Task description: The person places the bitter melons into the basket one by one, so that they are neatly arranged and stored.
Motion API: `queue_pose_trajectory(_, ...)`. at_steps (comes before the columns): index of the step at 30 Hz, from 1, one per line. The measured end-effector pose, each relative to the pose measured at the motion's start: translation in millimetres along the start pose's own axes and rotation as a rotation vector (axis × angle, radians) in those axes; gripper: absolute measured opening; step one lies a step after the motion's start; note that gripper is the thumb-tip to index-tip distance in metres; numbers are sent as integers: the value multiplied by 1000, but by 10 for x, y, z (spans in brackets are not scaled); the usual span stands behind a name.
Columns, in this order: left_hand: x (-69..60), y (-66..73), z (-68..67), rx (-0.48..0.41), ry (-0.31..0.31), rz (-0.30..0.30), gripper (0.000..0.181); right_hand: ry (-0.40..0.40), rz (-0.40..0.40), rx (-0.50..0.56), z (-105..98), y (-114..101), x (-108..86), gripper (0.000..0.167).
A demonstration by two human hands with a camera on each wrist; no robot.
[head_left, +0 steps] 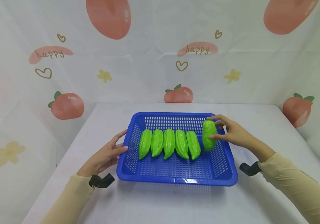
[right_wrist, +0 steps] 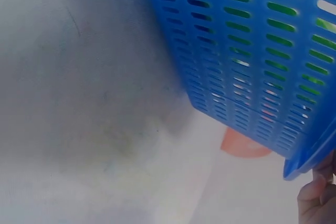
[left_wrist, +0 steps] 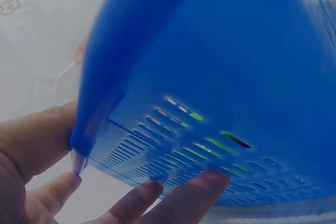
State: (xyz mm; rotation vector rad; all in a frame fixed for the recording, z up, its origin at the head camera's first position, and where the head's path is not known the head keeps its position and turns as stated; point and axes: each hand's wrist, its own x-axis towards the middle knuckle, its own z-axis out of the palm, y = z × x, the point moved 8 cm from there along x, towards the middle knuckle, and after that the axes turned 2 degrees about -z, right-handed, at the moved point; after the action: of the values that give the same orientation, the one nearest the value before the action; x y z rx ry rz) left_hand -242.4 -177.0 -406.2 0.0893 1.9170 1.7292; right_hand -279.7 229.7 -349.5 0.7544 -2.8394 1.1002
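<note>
A blue plastic basket with slotted walls sits on the table. Several bright green bitter melons lie side by side in it, their tapered ends toward the near wall. At the basket's left side, my left hand grips the rim, thumb on top; the left wrist view shows its fingers against the outside of the slotted wall. My right hand pinches another bitter melon between thumb and fingers, at the right end of the row. In the right wrist view only part of that hand appears, beside the rim.
The basket stands on a white table. Behind and to the sides hangs a white cloth printed with peaches, hearts and flowers. A black wrist device is on the left wrist, another black device on the right.
</note>
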Motion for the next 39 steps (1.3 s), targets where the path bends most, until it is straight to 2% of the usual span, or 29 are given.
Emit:
queue_pose_trajectory(5,8,-10,-12,0,7,0,78,0,-28,-79,41,-42,17,63)
queue_pose_trajectory(14,-6,6,1,-13,0,2,78,-13,3,-197,108,-46,26,63)
queue_pose_trajectory(25,-8,8,4,-12,-10,5,78,-17,22,-263,132,-52,34,65)
queue_pose_trajectory(31,-4,-1,-4,-6,-5,1,77,10,0,-278,121,-79,44,66)
queue_pose_trajectory(39,-7,-4,-9,-3,-6,7,78,43,7,-317,95,-79,76,65)
